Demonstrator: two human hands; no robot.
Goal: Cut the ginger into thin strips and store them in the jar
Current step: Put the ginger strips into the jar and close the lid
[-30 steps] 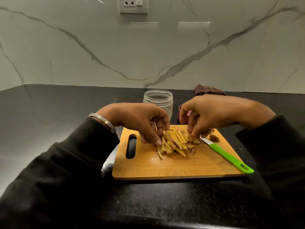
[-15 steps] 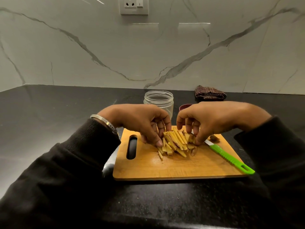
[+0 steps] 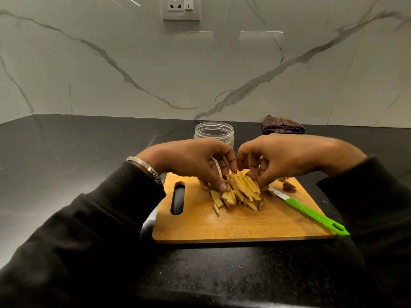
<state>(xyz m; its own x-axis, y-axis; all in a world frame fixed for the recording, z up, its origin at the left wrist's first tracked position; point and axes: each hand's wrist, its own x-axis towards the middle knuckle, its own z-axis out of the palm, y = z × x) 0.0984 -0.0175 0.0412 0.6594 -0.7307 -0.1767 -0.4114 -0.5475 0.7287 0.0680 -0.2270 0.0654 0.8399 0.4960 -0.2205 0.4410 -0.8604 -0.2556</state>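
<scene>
A heap of pale yellow ginger strips lies on a wooden cutting board. My left hand curls over the heap's left side, its fingers and thumb closing on the strips. From the right, my right hand cups the same heap, fingertips pressed into the strips. Both hands squeeze the pile between them. An open clear jar stands just behind the hands, partly hidden. A green-handled knife rests on the board's right side.
A brown ginger scrap sits on the board near the knife blade. A folded dark checked cloth lies by the marble wall. The black countertop stretches left. A wall socket is above.
Both hands have come closer together, pushing the strips into a tighter, taller heap. The right hand moved left and now hides the small dark red thing behind it.
</scene>
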